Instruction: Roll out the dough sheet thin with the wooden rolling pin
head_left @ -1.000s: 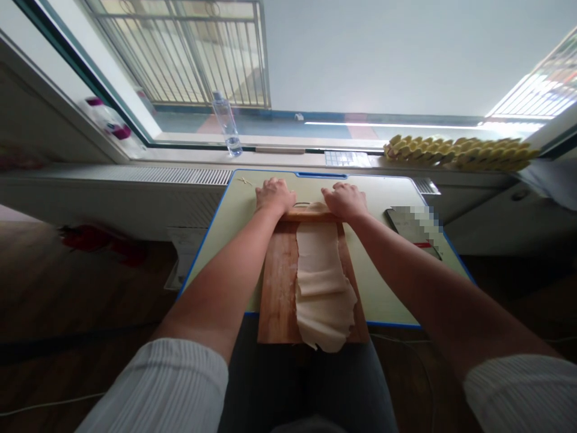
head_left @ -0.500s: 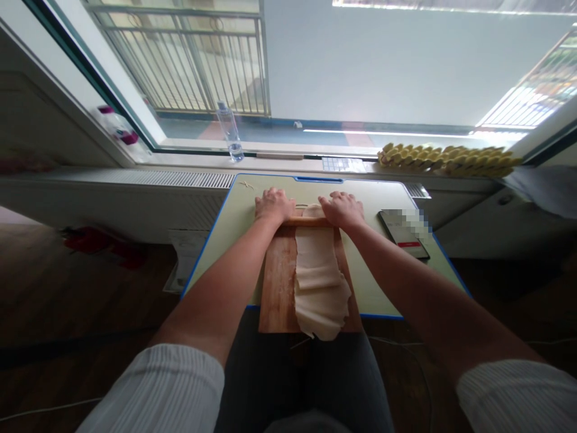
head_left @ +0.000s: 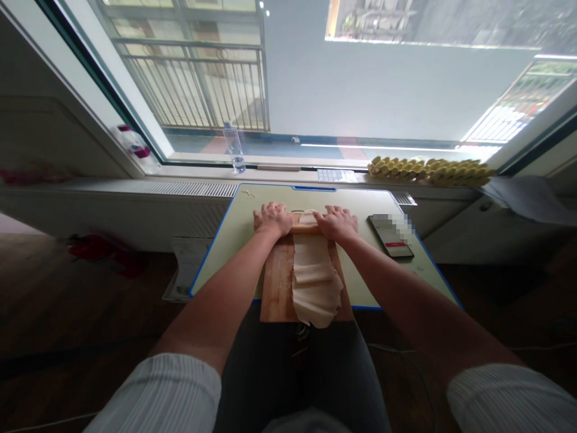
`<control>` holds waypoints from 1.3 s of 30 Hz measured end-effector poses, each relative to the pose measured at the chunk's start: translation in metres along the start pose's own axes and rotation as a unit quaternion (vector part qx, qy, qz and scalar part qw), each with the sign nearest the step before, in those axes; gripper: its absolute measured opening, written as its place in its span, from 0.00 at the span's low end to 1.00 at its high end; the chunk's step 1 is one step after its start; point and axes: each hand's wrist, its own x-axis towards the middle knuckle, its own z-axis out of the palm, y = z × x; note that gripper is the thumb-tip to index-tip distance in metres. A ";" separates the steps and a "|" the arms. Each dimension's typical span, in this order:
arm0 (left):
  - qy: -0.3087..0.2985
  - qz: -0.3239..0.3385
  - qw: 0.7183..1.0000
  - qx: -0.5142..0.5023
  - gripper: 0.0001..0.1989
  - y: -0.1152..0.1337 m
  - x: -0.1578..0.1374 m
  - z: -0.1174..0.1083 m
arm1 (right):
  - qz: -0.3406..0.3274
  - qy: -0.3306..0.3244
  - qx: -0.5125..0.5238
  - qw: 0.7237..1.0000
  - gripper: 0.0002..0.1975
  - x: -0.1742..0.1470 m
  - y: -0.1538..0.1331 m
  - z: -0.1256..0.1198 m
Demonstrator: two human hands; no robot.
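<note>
A thin wooden rolling pin lies across a long sheet of dough towards the far end of a wooden board. My left hand presses on the pin's left end, and my right hand bears on its right end. Both hands are closed over the pin, palms down, hiding its ends. Ruffles cross the dough nearer to me, where its ragged edge reaches the board's near edge. A short strip of dough shows beyond the pin.
The board rests on a pale, blue-edged table and overhangs its near edge. A phone lies right of my right hand. On the windowsill stand a clear bottle and yellow egg trays. Thin scraps lie at the table's far left.
The camera has tilted upward, so more of the window shows and the sill sits lower in view. My hands stay on the rolling pin at the board's far part.
</note>
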 end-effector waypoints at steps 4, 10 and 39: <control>0.005 -0.002 1.000 0.007 0.27 0.000 0.008 0.001 | 0.007 -0.008 0.006 1.000 0.40 0.006 -0.001 0.001; 0.007 0.000 1.000 0.002 0.26 0.002 0.025 0.001 | -0.013 0.007 0.005 1.000 0.40 0.024 -0.001 0.003; 0.016 0.002 1.000 -0.015 0.27 0.001 0.041 0.004 | 0.009 0.019 0.013 1.000 0.41 0.037 -0.003 0.000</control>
